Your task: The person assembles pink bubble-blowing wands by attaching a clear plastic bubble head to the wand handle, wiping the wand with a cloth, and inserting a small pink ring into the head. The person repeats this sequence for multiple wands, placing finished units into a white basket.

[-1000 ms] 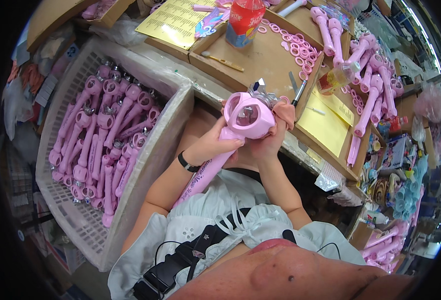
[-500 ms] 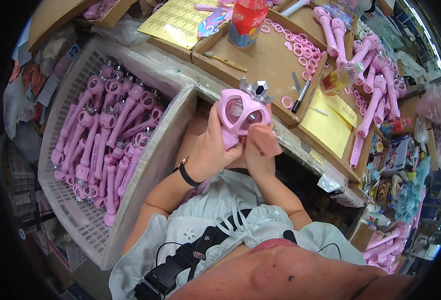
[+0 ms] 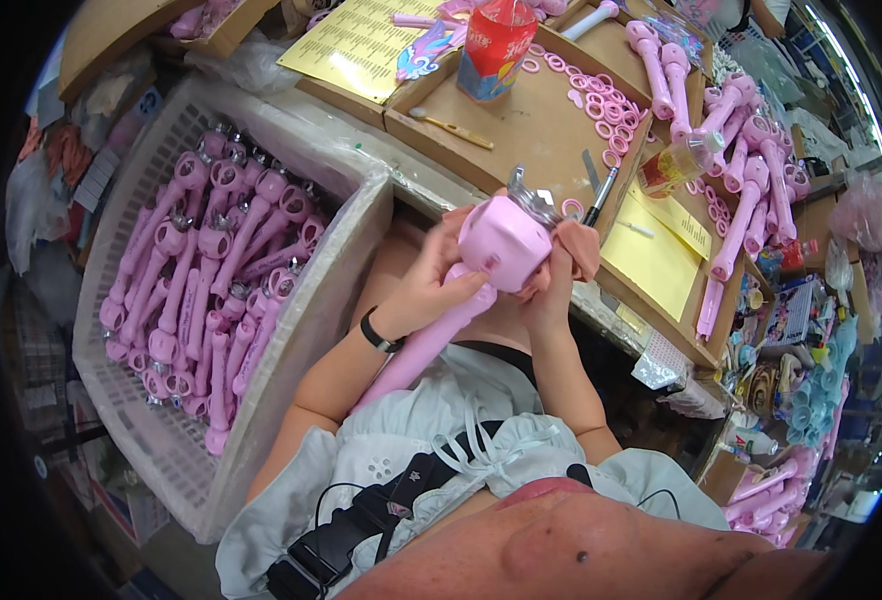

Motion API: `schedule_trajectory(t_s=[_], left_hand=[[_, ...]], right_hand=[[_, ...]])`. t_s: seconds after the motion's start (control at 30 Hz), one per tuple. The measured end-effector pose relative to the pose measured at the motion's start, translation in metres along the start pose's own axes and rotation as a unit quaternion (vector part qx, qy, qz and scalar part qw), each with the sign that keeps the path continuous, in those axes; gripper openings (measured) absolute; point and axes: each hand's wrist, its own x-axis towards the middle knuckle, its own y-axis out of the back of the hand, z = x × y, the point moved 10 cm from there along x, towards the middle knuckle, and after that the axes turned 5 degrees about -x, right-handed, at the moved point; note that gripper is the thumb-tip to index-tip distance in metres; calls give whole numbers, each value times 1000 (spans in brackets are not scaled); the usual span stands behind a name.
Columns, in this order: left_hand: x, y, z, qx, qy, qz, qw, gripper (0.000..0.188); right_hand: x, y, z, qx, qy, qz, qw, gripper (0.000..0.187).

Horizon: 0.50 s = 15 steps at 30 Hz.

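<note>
A pink toy wand [image 3: 502, 247] with a bulky head and a silver crown [image 3: 533, 200] is in front of me, its handle slanting down toward my lap. My left hand [image 3: 423, 290] is closed round the wand just under the head, the thumb lying along the neck. In my right hand [image 3: 549, 297] is a salmon-coloured cloth [image 3: 579, 248], bunched against the right side of the wand's head. Some of the right fingers are hidden behind the head and cloth. A smooth, solid face of the head with a small dark mark is turned toward me.
To the left stands a white plastic crate [image 3: 236, 485] with several crowned pink wands [image 3: 196, 290]. Ahead, a cardboard tray [image 3: 531, 130] holds pink rings [image 3: 616, 112], a toothbrush [image 3: 451, 128], a marker [image 3: 601, 193] and a red container [image 3: 498, 50]. A bottle [image 3: 676, 165] and more wands [image 3: 756, 200] lie right.
The wand has been turned, so its window openings no longer face me and a solid side does. The crown now leans right. My right hand and the cloth have shifted right and up.
</note>
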Motion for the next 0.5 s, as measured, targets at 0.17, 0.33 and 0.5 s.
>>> schedule_trajectory(t_s=[0.17, 0.33, 0.5], left_hand=[[-8, -11, 39, 334, -131, 47, 932, 80], [-9, -5, 30, 399, -50, 92, 911, 81], [-4, 3, 30, 332, -77, 89, 936, 81]], right_hand=[[-10, -19, -29, -66, 28, 11, 997, 26], [-13, -38, -57, -198, 200, 28, 959, 42], [-5, -55, -54, -201, 187, -69, 959, 73]])
